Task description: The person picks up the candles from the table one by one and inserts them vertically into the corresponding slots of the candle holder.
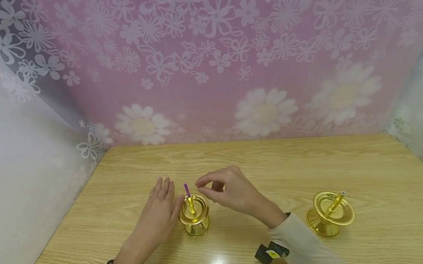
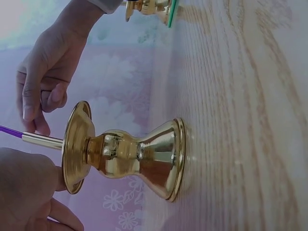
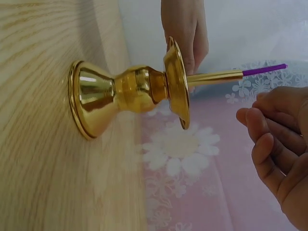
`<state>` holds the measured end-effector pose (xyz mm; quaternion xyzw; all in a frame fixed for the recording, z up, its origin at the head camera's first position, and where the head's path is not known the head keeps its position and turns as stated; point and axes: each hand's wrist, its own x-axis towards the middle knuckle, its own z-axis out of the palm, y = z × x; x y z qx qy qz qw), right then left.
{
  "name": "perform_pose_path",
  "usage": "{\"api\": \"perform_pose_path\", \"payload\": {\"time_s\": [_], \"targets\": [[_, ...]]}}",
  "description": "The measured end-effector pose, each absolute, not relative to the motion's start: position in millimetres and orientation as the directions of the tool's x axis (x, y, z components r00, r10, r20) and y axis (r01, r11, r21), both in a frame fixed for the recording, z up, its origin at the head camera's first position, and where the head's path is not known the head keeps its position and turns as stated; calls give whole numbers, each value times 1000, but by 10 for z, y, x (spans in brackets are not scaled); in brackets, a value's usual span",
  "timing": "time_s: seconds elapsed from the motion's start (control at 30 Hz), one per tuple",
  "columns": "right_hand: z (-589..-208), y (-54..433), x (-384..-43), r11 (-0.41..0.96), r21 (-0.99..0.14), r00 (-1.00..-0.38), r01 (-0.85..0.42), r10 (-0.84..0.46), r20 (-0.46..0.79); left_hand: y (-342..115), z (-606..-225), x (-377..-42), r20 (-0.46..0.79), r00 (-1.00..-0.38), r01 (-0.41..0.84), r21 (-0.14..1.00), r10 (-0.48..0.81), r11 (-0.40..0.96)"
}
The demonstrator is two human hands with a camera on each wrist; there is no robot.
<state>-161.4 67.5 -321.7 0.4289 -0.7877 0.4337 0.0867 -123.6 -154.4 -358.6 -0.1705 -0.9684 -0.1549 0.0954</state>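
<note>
A shiny gold candlestick (image 1: 196, 222) with a wide dish stands upright on the table. From its narrow gold tube (image 3: 215, 77) rises a thin purple stick (image 3: 264, 70). My left hand (image 1: 158, 219) is at the candlestick's left side, its fingers straight and the thumb right at the dish's rim. To the right of the purple stick, my right hand (image 1: 234, 190) has its thumb and index finger bent towards each other, the tips slightly apart. Nothing shows between them, and the right wrist view has the other fingers (image 3: 267, 149) loosely curled.
A second gold candlestick (image 1: 326, 220) stands to the right, beyond my right forearm. By it in the left wrist view is a thin green stick (image 2: 172, 13). The wooden table (image 1: 378, 168) meets a pink flowered backdrop (image 1: 201, 95) behind and pale side panels (image 1: 16, 164).
</note>
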Motion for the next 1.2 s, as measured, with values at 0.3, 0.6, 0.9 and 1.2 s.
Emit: {"api": "perform_pose_path", "payload": {"time_s": [0.3, 0.6, 0.9, 1.2], "targets": [[-3149, 989, -1623, 443, -529, -690, -724, -492, 531, -1518, -3544, -1224, 379, -888, 374, 261, 262, 890], [-2945, 1455, -1547, 736, -425, -810, -526, -283, 513, -1487, -3456, -1150, 450, -852, 386, 190, 269, 903], [-2838, 1803, -1463, 857, -335, -853, -392, -202, 482, -1445, -3402, -1064, 426, -868, 361, 192, 254, 912], [-2846, 2007, -1396, 893, -305, -879, -332, -174, 445, -1424, -3393, -993, 432, -865, 360, 181, 254, 915]]}}
